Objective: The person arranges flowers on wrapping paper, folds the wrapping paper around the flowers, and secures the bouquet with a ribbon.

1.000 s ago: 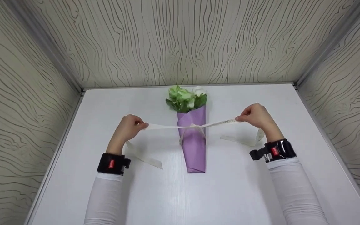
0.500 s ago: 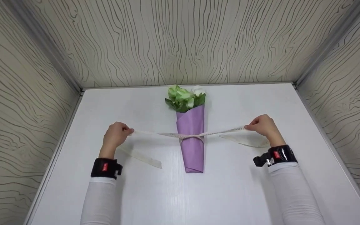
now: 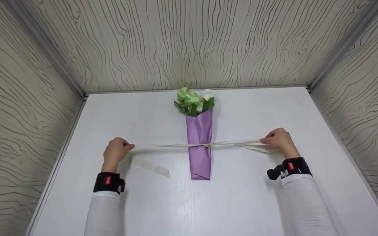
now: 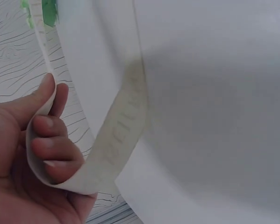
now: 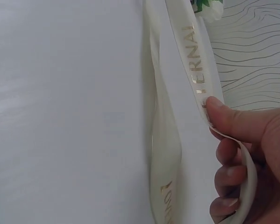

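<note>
A bouquet of green and white flowers (image 3: 192, 100) in purple wrapping paper (image 3: 199, 164) lies upright in the head view, blooms toward the back wall. A cream ribbon (image 3: 162, 146) with gold lettering crosses its middle, drawn tight so the paper pinches in there. Left of the bouquet, my left hand (image 3: 116, 151) pinches one end between thumb and forefinger; the left wrist view shows the slack tail (image 4: 123, 126) looping through the palm down to the table. On the other side my right hand (image 3: 278, 140) pinches the opposite length, its lettering (image 5: 193, 56) plain in the right wrist view.
The bouquet lies on a white table (image 3: 182, 206) with a wood-grain patterned wall (image 3: 189, 46) behind and similar panels at both sides. A loose ribbon tail (image 3: 154, 168) rests on the tabletop left of the wrapping.
Both hands have moved apart and toward the near side, pulling the ribbon straight. Its crossing slid down the wrapping and tightened, gathering the paper inward.
</note>
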Tool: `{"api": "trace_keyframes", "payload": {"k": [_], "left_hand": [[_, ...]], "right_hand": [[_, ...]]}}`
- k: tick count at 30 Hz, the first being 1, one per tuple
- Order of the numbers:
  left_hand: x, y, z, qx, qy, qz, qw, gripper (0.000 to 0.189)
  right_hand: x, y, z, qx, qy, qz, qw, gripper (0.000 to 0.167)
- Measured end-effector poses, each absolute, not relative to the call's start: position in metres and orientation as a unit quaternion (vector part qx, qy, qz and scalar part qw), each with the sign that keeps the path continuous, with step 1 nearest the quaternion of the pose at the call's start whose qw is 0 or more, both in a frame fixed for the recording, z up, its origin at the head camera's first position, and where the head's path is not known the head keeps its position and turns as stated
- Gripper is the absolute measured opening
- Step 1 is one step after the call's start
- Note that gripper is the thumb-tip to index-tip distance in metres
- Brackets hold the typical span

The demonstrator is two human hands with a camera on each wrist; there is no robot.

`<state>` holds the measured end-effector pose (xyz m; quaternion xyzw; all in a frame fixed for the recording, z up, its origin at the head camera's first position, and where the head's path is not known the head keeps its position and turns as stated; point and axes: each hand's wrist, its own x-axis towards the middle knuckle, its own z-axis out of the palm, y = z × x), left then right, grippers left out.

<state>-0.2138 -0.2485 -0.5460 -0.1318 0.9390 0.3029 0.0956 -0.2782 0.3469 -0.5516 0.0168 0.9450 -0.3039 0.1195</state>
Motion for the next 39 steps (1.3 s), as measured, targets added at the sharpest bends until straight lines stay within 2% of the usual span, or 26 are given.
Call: {"api": "trace_keyframes", "payload": {"k": [7, 12, 20, 39], "left_hand": [[-0.205, -0.257, -0.558, -0.153, 0.937, 0.302, 0.093, 0.035], [-0.203, -0.263, -0.558, -0.156, 0.938, 0.298, 0.088, 0.035], [-0.195, -0.273, -0.559, -0.174, 0.934, 0.301, 0.086, 0.036], [-0.187, -0.277, -0.563, -0.197, 0.927, 0.312, 0.070, 0.035]], "right_hand": [[-0.274, 0.351, -0.560, 0.042, 0.940, -0.308, 0.138, 0.038], [-0.268, 0.358, -0.564, 0.052, 0.940, -0.310, 0.129, 0.036], [-0.259, 0.373, -0.568, 0.093, 0.941, -0.313, 0.091, 0.041], [-0.257, 0.386, -0.573, 0.176, 0.934, -0.312, 0.008, 0.038]]}}
